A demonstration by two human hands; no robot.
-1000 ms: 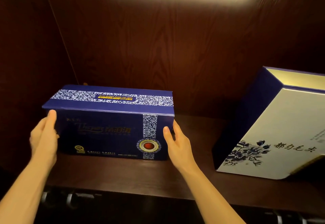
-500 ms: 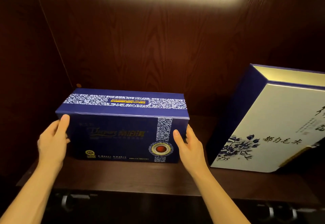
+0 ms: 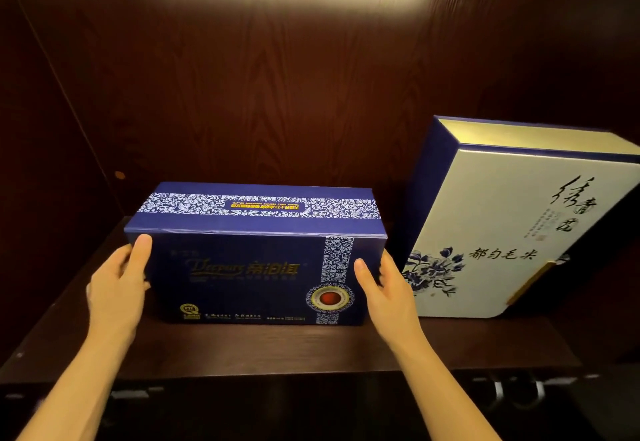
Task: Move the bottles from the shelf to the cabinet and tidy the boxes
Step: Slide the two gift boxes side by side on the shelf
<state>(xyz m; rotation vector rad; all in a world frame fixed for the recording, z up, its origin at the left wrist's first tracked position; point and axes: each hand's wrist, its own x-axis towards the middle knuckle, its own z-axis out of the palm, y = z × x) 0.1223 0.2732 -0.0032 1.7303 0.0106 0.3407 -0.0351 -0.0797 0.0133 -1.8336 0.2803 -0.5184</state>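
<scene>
A dark blue box (image 3: 249,253) with white floral bands and gold lettering lies lengthwise on the dark wooden shelf (image 3: 277,350). My left hand (image 3: 117,288) grips its left end, thumb on the front face. My right hand (image 3: 388,291) grips its right end, thumb on the front near the red round emblem. To the right a larger white and blue box (image 3: 502,229) with black calligraphy and a blue flower leans tilted against the back. No bottles are in view.
The dark wood back panel (image 3: 311,101) and left side wall (image 3: 41,170) close in the compartment. A narrow gap separates the two boxes. Metal handles (image 3: 519,388) show below the shelf's front edge at the right.
The blue box sits further right and nearer the white box, with both hands on its ends. Both thumbs now press onto the front face. The view has shifted.
</scene>
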